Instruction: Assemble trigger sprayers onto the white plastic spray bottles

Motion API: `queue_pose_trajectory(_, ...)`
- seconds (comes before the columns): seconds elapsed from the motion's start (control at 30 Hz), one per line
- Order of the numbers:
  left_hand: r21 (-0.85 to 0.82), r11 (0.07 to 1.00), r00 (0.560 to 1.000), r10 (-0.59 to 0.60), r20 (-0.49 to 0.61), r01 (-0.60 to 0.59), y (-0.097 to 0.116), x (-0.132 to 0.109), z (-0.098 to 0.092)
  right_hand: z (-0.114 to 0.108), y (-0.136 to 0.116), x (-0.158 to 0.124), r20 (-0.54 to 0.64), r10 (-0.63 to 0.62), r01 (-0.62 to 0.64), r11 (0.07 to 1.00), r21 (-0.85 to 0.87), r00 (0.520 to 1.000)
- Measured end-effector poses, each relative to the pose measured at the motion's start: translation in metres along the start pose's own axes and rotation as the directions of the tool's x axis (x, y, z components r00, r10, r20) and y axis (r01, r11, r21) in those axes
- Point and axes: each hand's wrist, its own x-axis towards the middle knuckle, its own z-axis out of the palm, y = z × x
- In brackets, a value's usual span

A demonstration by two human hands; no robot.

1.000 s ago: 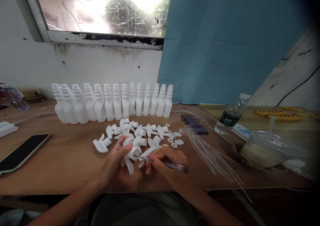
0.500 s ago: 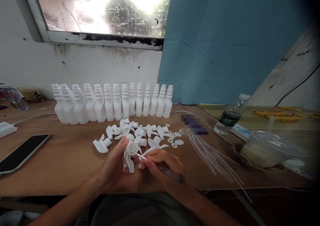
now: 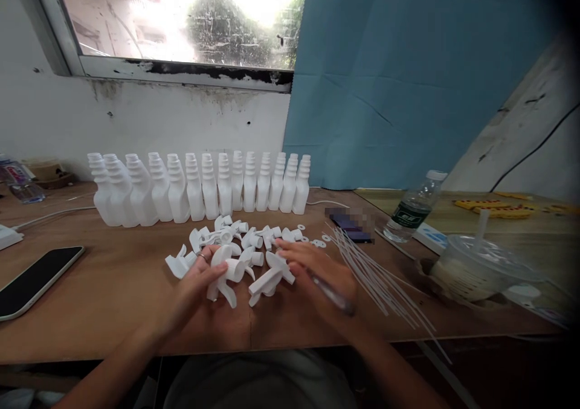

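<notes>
In my left hand [image 3: 199, 279] is a white trigger spray head [image 3: 223, 273], gripped between thumb and fingers with its round cap turned to the right. My right hand [image 3: 319, 276] is closed round the translucent dark handle of a screwdriver [image 3: 334, 294]; its shaft is hidden by the hand. The fingertips of that hand reach over the pile, close to another spray head [image 3: 272, 276] lying on the table; whether they touch it I cannot tell. Several more white spray heads [image 3: 222, 234] lie heaped behind both hands. Small white washers [image 3: 319, 244] are scattered beyond my right hand.
A row of white bottles [image 3: 193, 191] without caps stands along the wall. Thin white tubes [image 3: 380, 282] lie to the right, beside a partly blurred dark object [image 3: 351, 225]. Further right are a water bottle [image 3: 410, 212] and a lidded cup [image 3: 471, 276]. A phone [image 3: 38, 279] lies at left.
My right hand has drawn the screwdriver out of the spray head's cap and moved right and away from me. My left hand has shifted slightly left and turned the spray head sideways.
</notes>
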Motion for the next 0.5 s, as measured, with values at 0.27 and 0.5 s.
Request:
queue_pose_trajectory(0.27,0.836,0.548,0.998,0.064,0.011,-0.045,0.024,-0.024,-0.026,-0.051,0.087,-0.013,-0.13,0.616,-0.628,0.745,-0.224,0.777)
queue_pose_trajectory(0.5,0.899,0.437,0.997,0.076,0.009,-0.041,0.007,-0.02,-0.034,-0.068,0.1,-0.013,-0.016,0.727,-0.727,0.686,-0.018,0.686)
